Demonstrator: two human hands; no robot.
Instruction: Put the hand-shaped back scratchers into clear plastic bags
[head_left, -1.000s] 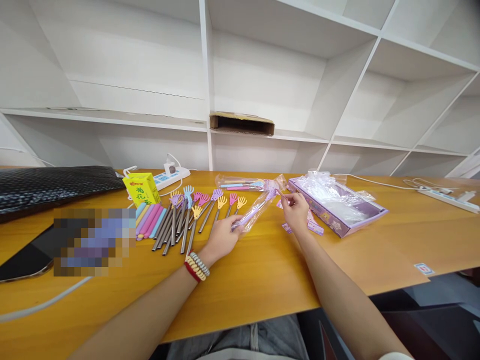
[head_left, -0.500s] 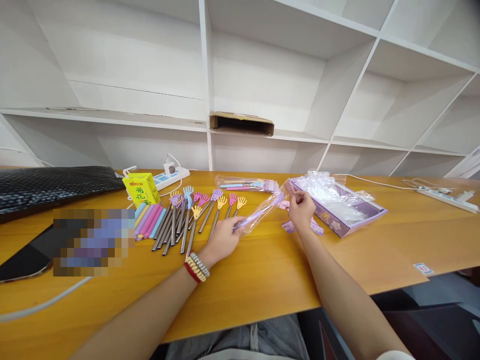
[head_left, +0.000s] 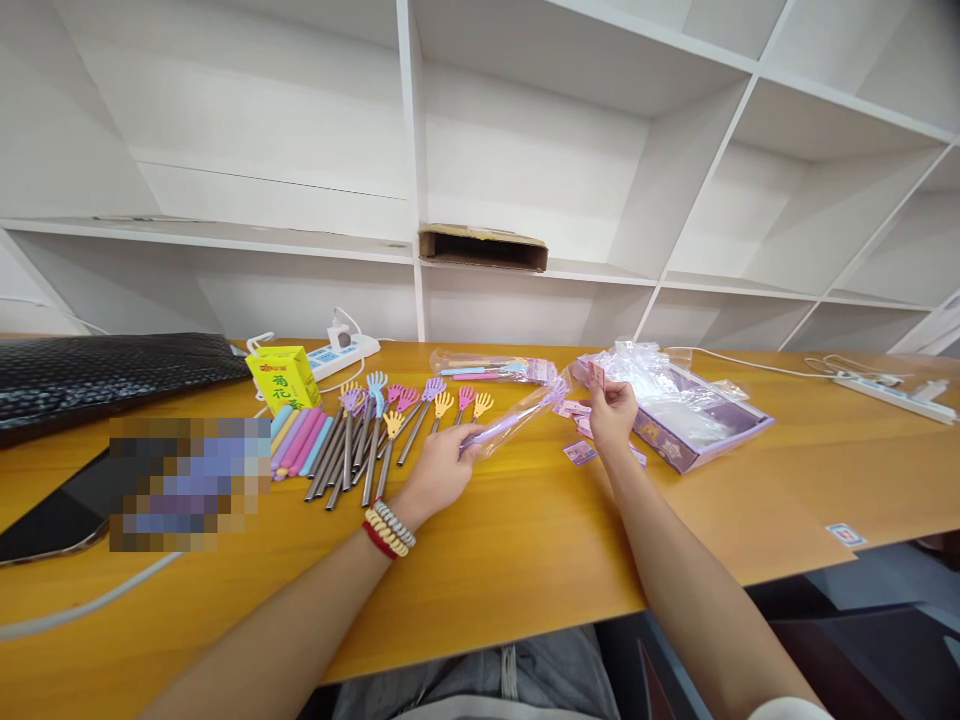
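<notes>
Head view: purple back scratcher (head_left: pixel 501 430) in clear plastic sleeve (head_left: pixel 538 417) is held at its handle end by L hand (head_left: pixel 439 465), thumb & fingers clamped round it; hand-shaped head is pointed away & to R, above wooden table (head_left: pixel 487 570). Small printed card (head_left: pixel 597 375) is pinched b/w thumb & fingertips of R hand (head_left: pixel 616 415), just beside far end of sleeve; whether sleeve is touched by R hand can't be told. More cards (head_left: pixel 580 453) are strewn on table by R hand, partly hidden by it. Purple display box (head_left: pixel 667 443) is set just R of them, w/ clear plastic bags (head_left: pixel 645 368) heaped in it. Bagged scratcher set (head_left: pixel 487 373) is laid flat towards back of table. To L, metal-rod scratchers (head_left: pixel 367 445) w/ yellow, pink, blue & purple heads are spread in loose pile, w/ pastel tube handles (head_left: pixel 300 447) bunched next to them. Yellow carton (head_left: pixel 281 378) w/ Chinese chars. is stood behind handles, near white power strip (head_left: pixel 345 357). Cardboard box (head_left: pixel 484 248) is placed on shelf (head_left: pixel 600 272) above.
</notes>
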